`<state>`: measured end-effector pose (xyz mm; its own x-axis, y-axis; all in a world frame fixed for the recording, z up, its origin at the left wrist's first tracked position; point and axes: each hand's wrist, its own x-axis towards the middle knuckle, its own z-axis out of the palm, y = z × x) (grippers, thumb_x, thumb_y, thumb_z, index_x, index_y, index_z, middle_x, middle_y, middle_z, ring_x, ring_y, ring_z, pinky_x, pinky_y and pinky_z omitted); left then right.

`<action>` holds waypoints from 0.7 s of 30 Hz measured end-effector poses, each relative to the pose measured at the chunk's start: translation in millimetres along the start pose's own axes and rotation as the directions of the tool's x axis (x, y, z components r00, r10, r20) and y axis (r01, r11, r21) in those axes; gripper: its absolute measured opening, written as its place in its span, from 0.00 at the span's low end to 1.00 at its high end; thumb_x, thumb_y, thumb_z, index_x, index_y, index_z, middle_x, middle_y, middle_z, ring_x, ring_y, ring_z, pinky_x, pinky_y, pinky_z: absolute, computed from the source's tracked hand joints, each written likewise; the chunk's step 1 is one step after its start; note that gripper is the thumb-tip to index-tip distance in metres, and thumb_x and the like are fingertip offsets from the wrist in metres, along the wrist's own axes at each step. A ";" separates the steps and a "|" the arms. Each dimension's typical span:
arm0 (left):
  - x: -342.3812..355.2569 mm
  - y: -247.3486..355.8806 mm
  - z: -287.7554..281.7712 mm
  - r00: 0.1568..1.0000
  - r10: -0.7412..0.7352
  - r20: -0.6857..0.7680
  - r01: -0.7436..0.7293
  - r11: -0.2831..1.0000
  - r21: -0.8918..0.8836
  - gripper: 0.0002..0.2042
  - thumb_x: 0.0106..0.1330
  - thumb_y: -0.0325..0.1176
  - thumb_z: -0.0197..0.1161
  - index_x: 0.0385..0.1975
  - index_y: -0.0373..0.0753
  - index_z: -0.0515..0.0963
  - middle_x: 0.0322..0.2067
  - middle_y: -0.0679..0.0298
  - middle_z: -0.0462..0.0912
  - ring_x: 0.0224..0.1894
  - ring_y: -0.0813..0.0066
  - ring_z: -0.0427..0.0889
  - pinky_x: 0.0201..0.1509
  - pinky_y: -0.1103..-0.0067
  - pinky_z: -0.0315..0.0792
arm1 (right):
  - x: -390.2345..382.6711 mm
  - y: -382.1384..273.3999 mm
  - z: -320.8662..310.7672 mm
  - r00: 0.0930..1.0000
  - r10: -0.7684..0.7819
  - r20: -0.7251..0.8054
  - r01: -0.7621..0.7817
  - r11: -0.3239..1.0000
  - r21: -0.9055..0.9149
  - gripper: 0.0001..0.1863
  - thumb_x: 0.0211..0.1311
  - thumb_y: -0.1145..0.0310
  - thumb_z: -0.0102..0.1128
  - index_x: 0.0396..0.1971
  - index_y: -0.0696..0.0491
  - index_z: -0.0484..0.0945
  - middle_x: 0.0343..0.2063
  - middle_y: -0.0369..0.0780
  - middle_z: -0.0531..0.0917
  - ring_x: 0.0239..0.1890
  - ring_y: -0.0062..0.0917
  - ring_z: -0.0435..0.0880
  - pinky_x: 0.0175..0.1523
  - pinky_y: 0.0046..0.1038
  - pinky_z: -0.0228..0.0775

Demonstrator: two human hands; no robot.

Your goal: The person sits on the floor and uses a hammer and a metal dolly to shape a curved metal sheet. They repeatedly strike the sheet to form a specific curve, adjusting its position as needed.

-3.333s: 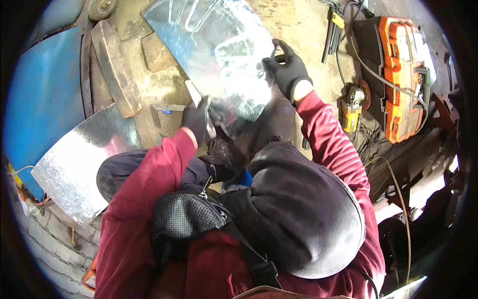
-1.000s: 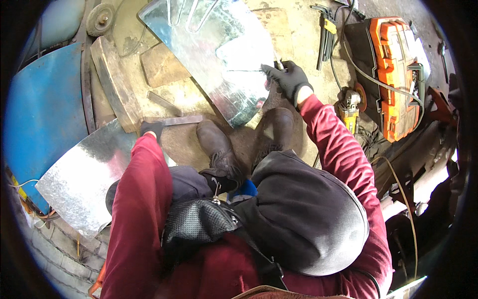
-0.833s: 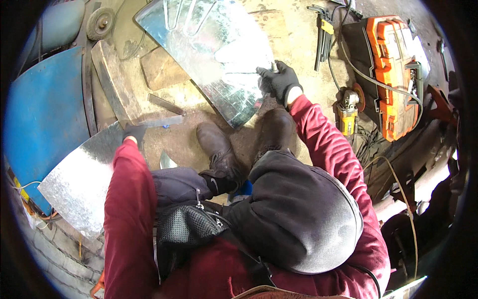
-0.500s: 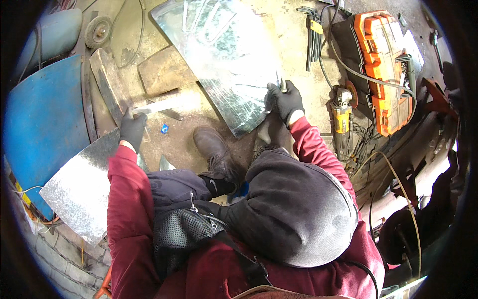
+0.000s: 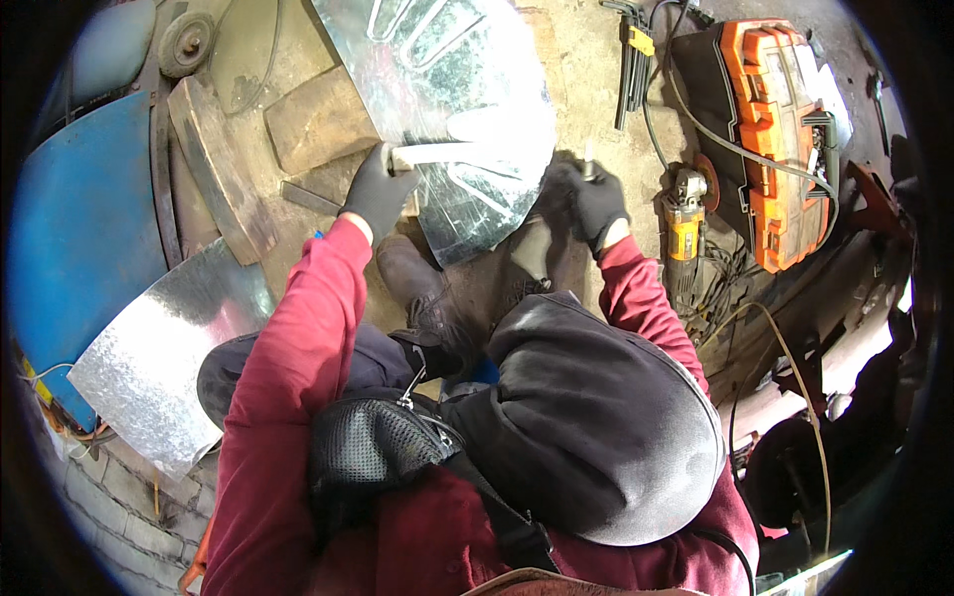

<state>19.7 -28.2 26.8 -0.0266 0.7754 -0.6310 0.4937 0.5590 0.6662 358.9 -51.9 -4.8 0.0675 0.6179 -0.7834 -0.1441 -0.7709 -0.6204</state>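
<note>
A shiny galvanized sheet (image 5: 467,70) with raised finger-shaped ridges lies over the floor above my boots (image 5: 407,278). In my gloved left hand (image 5: 378,189), closed at the sheet's left edge, is a light flat metal bar (image 5: 437,153) that extends rightward over the sheet. My gloved right hand (image 5: 591,204), just beyond the sheet's right edge, grips a short upright cylindrical tool (image 5: 588,167), too small to identify. A dark metal bar (image 5: 308,197) lies beside a wooden block (image 5: 318,119), left of my left hand.
A blue panel (image 5: 84,219) and another galvanized sheet (image 5: 169,348) lie at left, near a plank (image 5: 219,164) and a small wheel (image 5: 187,45). At right are a hex key set (image 5: 631,70), an angle grinder (image 5: 684,233), cables (image 5: 730,139) and an orange-black toolbox (image 5: 770,144).
My left hand has swung from the left side onto the sheet, bringing the light bar with it. My right hand has moved slightly right, off the sheet's edge, still gripping the small tool.
</note>
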 end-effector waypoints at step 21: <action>24.3 22.7 36.0 0.948 -0.039 -0.317 0.049 0.999 0.023 0.17 0.67 0.39 0.74 0.35 0.33 0.75 0.27 0.64 0.79 0.30 0.76 0.76 0.39 0.74 0.75 | 37.6 -52.8 22.0 0.950 -0.307 0.062 0.295 0.807 -0.511 0.16 0.64 0.67 0.77 0.46 0.59 0.85 0.34 0.35 0.88 0.35 0.19 0.85 0.45 0.23 0.78</action>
<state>61.6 -7.3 12.2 -0.3203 0.8059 -0.4979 0.5112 0.5896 0.6253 347.3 15.4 -0.7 0.0468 0.8332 -0.5509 0.4080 -0.5194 -0.7509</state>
